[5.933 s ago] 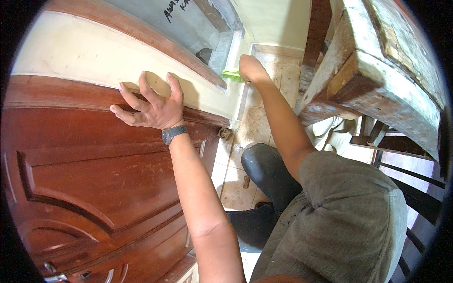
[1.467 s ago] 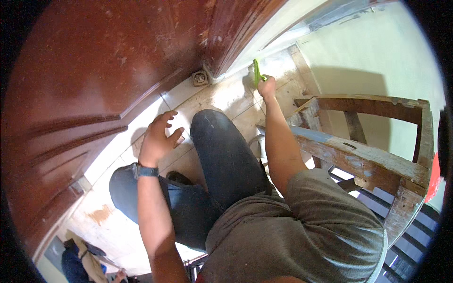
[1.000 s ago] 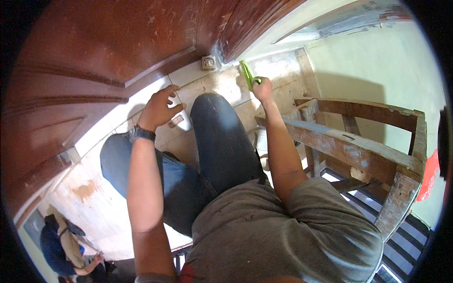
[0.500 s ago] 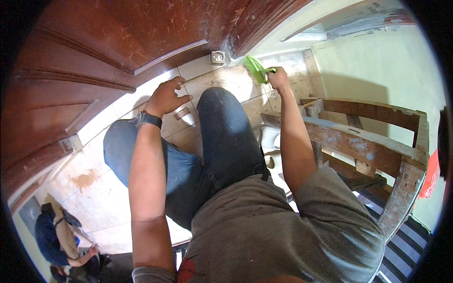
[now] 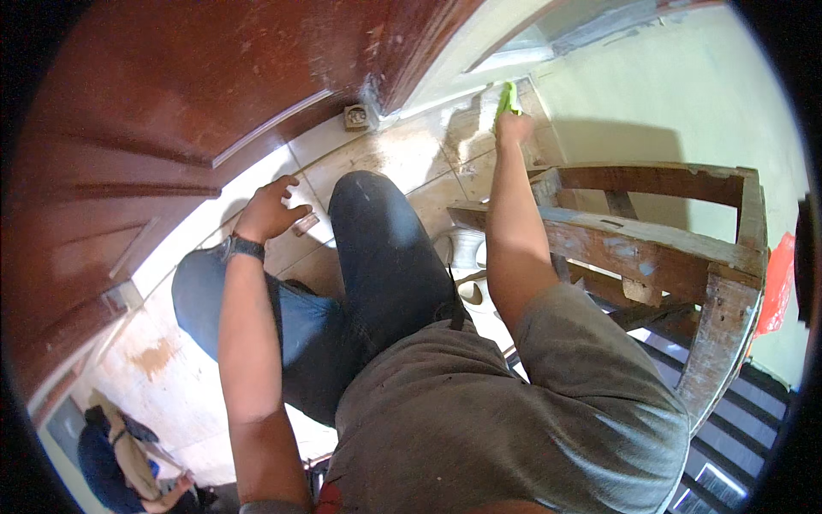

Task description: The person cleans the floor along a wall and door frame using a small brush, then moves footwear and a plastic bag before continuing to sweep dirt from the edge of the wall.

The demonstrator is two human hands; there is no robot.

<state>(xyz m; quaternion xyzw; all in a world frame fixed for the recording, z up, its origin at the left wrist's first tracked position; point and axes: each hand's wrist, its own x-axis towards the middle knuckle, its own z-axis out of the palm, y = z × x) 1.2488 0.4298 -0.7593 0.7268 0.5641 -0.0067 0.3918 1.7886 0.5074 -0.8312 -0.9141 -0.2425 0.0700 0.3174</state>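
– Where's the green brush (image 5: 504,99)?
– Right of the brown panelled door (image 5: 171,103), over the tiled floor (image 5: 415,154); the right hand (image 5: 514,130) is closed around it, though blur hides the exact grip
– And the left hand (image 5: 267,212)?
– Near the door's lower edge, fingers loosely spread
– What else?
– A square block (image 5: 356,118) at the door's foot, a paint-stained wooden frame (image 5: 642,254) to its right

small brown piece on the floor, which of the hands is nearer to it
Left. The left hand hovers open just left of the small brown piece in the picture; the right hand is farther up and right, holding the green brush.
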